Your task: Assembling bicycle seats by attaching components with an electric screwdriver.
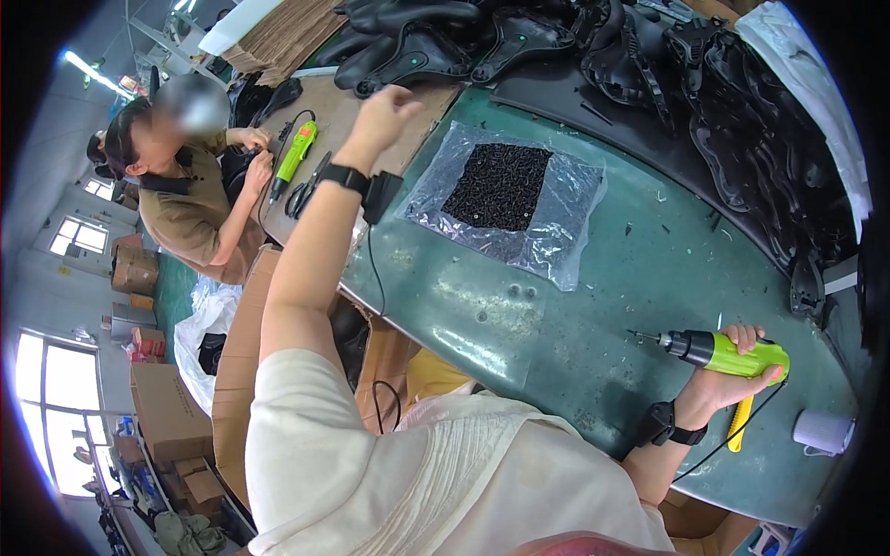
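My left hand [382,119] is stretched out to the far left of the bench, its fingers loosely bent and apart with nothing seen in them. Just beyond it lies a black molded plastic shell [414,63] with a small green dot. On the right, my right hand [728,363] is wrapped round a lime-green electric screwdriver [714,349], whose bit points left over the bench. Between my hands, a clear plastic bag [570,218] lies flat, with a heap of small black screws [501,185] on it.
Many black plastic parts [630,65] crowd the bench's far edge. A yellow cutter [739,424] and white mug [823,432] stand at right. At left a co-worker [190,199] handles a black part near another green screwdriver [295,157]. An opened cardboard box [243,371] stands beside me.
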Available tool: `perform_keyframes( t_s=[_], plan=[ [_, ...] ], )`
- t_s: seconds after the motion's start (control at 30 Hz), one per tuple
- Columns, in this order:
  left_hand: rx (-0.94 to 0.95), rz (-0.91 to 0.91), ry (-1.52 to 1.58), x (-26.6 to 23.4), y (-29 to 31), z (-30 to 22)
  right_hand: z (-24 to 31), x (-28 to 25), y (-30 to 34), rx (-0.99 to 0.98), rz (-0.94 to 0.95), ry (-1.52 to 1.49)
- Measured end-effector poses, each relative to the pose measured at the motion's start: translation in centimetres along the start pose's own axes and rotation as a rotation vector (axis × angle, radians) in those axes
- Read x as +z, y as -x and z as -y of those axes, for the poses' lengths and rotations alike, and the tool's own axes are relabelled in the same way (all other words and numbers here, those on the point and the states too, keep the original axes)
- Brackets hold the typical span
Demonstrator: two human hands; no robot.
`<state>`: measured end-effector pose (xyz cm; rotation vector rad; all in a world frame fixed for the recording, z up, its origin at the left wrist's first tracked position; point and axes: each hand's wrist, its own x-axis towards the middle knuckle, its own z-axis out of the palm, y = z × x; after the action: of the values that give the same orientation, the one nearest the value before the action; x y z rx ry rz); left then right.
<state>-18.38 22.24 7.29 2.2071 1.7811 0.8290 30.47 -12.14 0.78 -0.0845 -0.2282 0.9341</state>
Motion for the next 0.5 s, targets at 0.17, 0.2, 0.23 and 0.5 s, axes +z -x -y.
perform_keyframes(
  t_s=[0.17, 0.2, 0.23, 0.5],
  plan=[
    [-0.033, -0.264, -0.595, 1.3, -5.4, 4.8, 0.0, 0.2, -0.3, -0.008, 0.045, -0.043],
    [-0.055, -0.298, -0.682, 1.4, -6.1, 5.7, -0.4, 0.8, -0.3, -0.083, -0.063, -0.005],
    [-0.059, -0.299, -0.684, 2.1, -6.9, 6.4, -0.2, 0.6, -0.4, -0.079, -0.062, -0.006],
    [-0.174, -0.005, -0.782, 4.5, -8.5, 7.4, 0.2, 1.1, -0.4, -0.05, 0.016, -0.033]
  ],
)
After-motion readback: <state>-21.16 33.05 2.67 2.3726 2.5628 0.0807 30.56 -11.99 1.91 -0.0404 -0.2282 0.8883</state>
